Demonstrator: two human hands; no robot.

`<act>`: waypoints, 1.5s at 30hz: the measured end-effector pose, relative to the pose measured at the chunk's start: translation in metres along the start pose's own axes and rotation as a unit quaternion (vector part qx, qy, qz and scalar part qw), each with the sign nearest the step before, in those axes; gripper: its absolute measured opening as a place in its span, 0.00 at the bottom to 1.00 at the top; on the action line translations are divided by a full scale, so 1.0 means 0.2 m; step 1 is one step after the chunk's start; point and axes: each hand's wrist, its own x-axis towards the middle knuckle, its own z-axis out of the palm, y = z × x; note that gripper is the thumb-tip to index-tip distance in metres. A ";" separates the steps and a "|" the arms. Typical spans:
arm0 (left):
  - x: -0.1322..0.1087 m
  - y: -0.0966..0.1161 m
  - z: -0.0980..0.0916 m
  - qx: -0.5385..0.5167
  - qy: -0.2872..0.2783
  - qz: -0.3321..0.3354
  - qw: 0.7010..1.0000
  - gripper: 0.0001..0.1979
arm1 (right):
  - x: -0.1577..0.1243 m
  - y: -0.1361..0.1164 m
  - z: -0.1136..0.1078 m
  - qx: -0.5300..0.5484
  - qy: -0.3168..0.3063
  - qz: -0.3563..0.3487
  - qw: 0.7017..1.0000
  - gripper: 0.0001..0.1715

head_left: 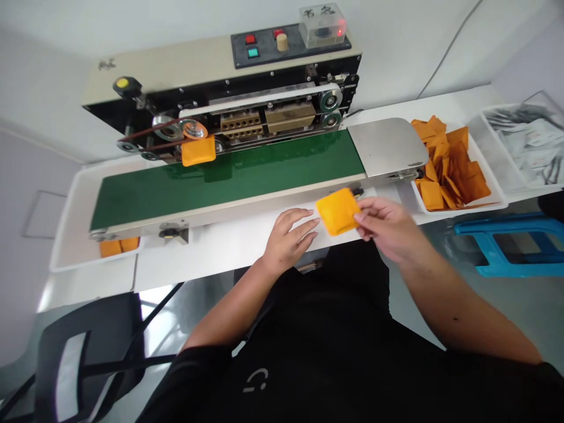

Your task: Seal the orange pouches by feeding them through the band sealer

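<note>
An orange square pouch [338, 211] is pinched at its right edge by the fingers of my right hand [388, 228]. My left hand [291, 236] lies flat and open on the white table [211, 258], its fingertips at or very near the pouch's left edge. A second orange pouch [198, 150] stands at the belts of the band sealer [264, 100], on the far side of the green conveyor belt [220, 170]. Both hands are on the near side of the conveyor.
A white tray [496, 176] heaped with orange pouches sits right of the conveyor. Beyond it, a tray [493, 141] holds silver packets. A white tray [73, 235] lies under the conveyor's left end, holding orange pouches. A blue stool [506, 244] and a black chair [88, 358] stand on the floor.
</note>
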 end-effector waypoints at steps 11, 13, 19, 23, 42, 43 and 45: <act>-0.32 -0.15 0.05 -0.028 -0.053 -0.163 0.985 0.10 | 0.65 -0.47 -0.21 -0.049 0.173 -0.075 0.981 0.12; -0.33 -0.16 0.05 -0.030 -0.059 -0.178 0.982 0.09 | 0.71 -0.48 -0.17 -0.063 0.169 -0.062 0.982 0.11; -0.35 -0.18 0.04 -0.044 -0.051 -0.172 0.983 0.09 | 0.80 -0.52 0.00 -0.083 0.182 -0.029 0.979 0.13; -0.35 -0.19 0.04 -0.054 -0.054 -0.177 0.981 0.08 | 0.84 -0.51 0.08 -0.090 0.167 -0.020 0.982 0.14; -0.36 -0.19 0.04 -0.055 -0.039 -0.187 0.980 0.08 | 0.55 -0.52 -0.35 -0.222 0.342 -0.224 0.885 0.14; -0.36 -0.19 0.04 -0.053 -0.042 -0.190 0.979 0.08 | 0.53 -0.51 -0.46 -0.257 0.371 -0.238 0.860 0.13; -0.36 -0.19 0.03 -0.047 -0.046 -0.195 0.978 0.08 | 0.51 -0.49 -0.67 -0.299 0.420 -0.222 0.828 0.13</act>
